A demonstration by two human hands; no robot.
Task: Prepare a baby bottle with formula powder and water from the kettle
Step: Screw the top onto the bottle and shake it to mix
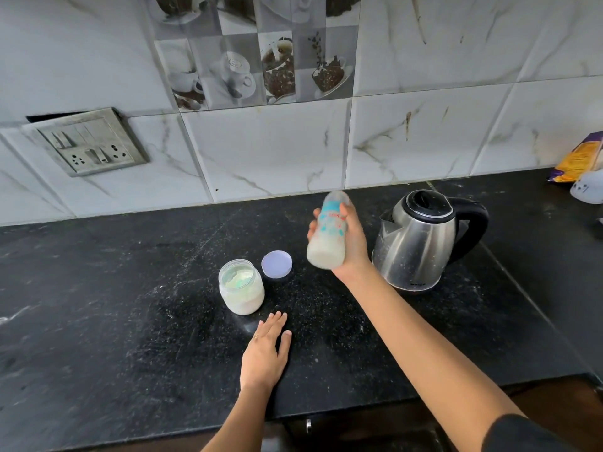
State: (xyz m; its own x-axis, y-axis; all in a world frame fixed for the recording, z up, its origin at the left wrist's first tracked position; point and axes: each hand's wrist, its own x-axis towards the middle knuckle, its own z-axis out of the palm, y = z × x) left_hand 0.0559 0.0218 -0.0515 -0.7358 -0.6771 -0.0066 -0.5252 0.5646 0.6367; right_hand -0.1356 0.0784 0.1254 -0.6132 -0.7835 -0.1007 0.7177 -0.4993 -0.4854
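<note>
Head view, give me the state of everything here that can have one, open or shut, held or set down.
Baby bottle: held tilted above the counter, milky liquid inside.
Right hand: grips the baby bottle.
Left hand: open, flat on the counter.
Formula jar: upright, lid off, powder inside.
Jar lid: lying on the counter beside the formula jar.
Kettle: upright, lid shut.

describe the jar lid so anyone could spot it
On the black countertop, look left of the steel kettle to the open powder jar. The lid lies just beyond the jar's right side: a flat, pale lilac disc, unlike the tall jar and kettle.
</note>
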